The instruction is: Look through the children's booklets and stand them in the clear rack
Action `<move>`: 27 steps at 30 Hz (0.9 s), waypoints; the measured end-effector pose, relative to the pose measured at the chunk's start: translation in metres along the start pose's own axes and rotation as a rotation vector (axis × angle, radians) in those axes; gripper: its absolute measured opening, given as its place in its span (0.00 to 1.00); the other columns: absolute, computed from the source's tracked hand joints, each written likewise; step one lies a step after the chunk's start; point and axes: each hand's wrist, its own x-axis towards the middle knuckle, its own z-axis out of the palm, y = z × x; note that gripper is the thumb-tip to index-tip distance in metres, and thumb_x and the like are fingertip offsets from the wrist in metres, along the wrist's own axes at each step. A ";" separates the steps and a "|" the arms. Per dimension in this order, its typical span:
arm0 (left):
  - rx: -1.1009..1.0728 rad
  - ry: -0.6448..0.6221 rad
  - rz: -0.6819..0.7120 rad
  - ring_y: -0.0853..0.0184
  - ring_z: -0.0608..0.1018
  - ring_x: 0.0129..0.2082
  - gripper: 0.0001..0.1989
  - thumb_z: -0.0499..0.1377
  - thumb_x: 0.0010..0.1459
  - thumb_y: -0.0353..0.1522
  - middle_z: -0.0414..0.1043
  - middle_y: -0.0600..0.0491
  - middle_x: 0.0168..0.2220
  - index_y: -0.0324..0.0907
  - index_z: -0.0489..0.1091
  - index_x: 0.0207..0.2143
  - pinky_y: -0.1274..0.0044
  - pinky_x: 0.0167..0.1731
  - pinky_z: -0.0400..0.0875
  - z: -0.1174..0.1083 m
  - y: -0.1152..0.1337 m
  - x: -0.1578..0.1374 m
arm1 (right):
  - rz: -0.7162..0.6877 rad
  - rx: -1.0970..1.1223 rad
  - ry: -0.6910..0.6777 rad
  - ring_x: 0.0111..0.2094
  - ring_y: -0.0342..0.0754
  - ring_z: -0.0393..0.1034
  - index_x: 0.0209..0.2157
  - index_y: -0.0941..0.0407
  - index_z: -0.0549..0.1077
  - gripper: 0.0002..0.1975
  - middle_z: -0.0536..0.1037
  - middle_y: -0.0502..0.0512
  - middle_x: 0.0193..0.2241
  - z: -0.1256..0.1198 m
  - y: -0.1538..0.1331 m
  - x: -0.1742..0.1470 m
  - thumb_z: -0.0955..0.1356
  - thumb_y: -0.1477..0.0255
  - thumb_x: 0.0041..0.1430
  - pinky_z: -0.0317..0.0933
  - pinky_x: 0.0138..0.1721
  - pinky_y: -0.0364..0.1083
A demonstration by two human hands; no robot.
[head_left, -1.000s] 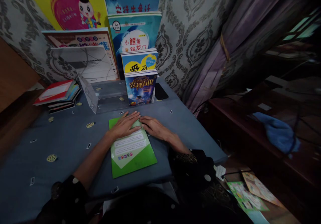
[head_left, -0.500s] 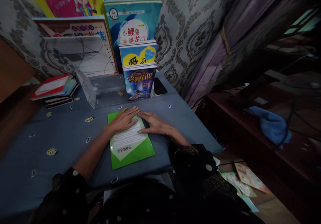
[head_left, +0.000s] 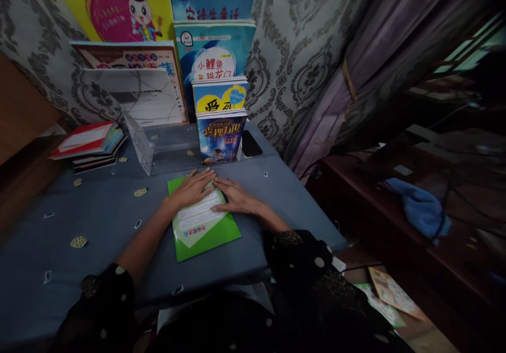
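A green book [head_left: 215, 233] with a pale text panel lies flat on the blue-grey tablecloth. My left hand [head_left: 192, 188] rests flat across its upper left part, fingers stretched out. On its upper right part lies my right hand [head_left: 236, 196], fingers extended toward the left fingertips, which they nearly meet. A small dark object beneath the right hand is mostly hidden, and I cannot tell what it is. Just beyond the hands, a dark blue book [head_left: 221, 137] stands upright in a clear acrylic display stand [head_left: 138, 141].
Taller books, such as a teal one [head_left: 215, 47] and a yellow one [head_left: 106, 10], stand behind. A phone [head_left: 251, 143] lies right of the stand. At left is a book stack [head_left: 89, 143]. A blue cloth [head_left: 422, 208] hangs over dark red furniture on the right.
The whole view has shifted slightly as the head tilted up a little. Both hands stay flat on the green book, with the right hand moved very slightly.
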 end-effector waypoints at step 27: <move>-0.014 -0.010 0.044 0.61 0.58 0.70 0.30 0.43 0.70 0.48 0.58 0.46 0.68 0.43 0.58 0.67 0.61 0.68 0.46 -0.002 0.027 -0.012 | -0.037 0.013 0.122 0.67 0.62 0.56 0.63 0.60 0.64 0.35 0.65 0.71 0.64 0.008 -0.010 -0.034 0.69 0.56 0.62 0.51 0.66 0.63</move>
